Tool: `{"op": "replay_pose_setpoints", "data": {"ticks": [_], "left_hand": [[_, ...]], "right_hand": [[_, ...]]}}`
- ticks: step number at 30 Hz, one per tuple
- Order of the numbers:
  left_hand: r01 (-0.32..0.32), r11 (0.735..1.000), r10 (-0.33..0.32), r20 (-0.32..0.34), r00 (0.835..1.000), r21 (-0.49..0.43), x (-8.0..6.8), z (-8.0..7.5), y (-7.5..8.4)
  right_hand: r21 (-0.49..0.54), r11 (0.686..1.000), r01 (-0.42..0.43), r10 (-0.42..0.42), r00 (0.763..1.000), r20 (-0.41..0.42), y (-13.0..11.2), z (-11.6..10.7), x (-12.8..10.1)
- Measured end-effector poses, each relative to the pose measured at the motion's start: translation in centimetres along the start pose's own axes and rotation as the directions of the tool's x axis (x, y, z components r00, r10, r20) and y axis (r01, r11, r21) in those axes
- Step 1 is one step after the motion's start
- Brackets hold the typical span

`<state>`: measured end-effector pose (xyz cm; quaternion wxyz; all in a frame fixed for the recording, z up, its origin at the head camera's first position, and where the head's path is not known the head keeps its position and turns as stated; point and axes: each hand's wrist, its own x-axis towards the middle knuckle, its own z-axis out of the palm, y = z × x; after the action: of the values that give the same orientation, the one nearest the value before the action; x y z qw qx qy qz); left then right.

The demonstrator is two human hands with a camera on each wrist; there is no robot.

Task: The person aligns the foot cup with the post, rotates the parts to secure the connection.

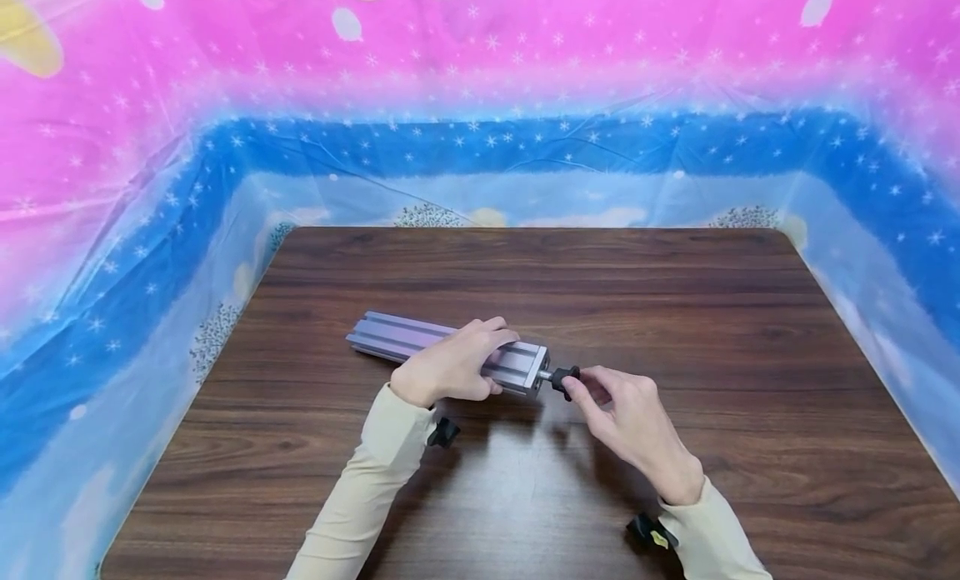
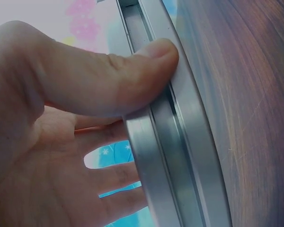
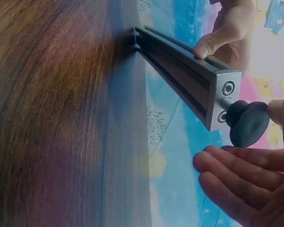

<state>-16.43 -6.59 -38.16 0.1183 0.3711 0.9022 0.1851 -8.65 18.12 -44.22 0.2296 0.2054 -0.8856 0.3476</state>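
The right hand [image 1: 626, 413] is pinching a black knob [image 1: 566, 381] between thumb and forefinger, while its remaining fingers [image 3: 236, 182] are lying loosely extended just below the knob, touching nothing. The knob is a round, matte, plastic-looking disc on a short threaded metal stud [image 3: 226, 102], and the stud is entering one of two holes in the flat end plate [image 3: 224, 100] of an aluminium extrusion [image 1: 450, 352]; the pinch at the rim is judged to be the grip suited to turning the disc about the stud's axis. Immediately on the far side of the knob from these fingers, the left hand [image 1: 452, 365] is clasping the extrusion near that same end, its thumb [image 2: 109, 80] pressing flat across one slotted face and its other fingers wrapping the opposite side; this clasp is judged to be steadying the bar against rotation. The extrusion is a long, straight bar of dull silver metal with sharp edges and deep lengthwise grooves, and it is lying across the dark wood-grain table [image 1: 675, 313], extending away from the left hand's fingers toward the table's left side. Beyond the table, a glossy plastic sheet [image 1: 480, 80] printed with pink and blue stars is forming the backdrop.
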Motion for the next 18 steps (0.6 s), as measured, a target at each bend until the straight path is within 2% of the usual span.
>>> {"op": "replay_pose_setpoints", "data": {"ticks": [3, 11, 14, 18], "left_hand": [[-0.005, 1.000, 0.005, 0.000, 1.000, 0.003, -0.06, 0.03, -0.17], [-0.006, 1.000, 0.006, 0.006, 1.000, 0.010, 0.08, 0.20, -0.19], [-0.003, 1.000, 0.003, 0.009, 1.000, 0.007, 0.00, 0.19, -0.24], [0.002, 1.000, -0.002, 0.006, 1.000, 0.015, -0.17, 0.17, -0.44]], "right_hand": [[0.005, 1.000, 0.008, -0.008, 1.000, 0.006, 0.06, 0.03, -0.12], [0.027, 0.988, 0.149, -0.151, 0.986, 0.071, 0.37, -0.36, -0.68], [0.039, 0.980, 0.193, -0.195, 0.979, 0.056, 0.41, -0.16, -0.59], [0.032, 0.977, 0.210, -0.210, 0.977, 0.027, 0.45, 0.16, -0.36]]}}
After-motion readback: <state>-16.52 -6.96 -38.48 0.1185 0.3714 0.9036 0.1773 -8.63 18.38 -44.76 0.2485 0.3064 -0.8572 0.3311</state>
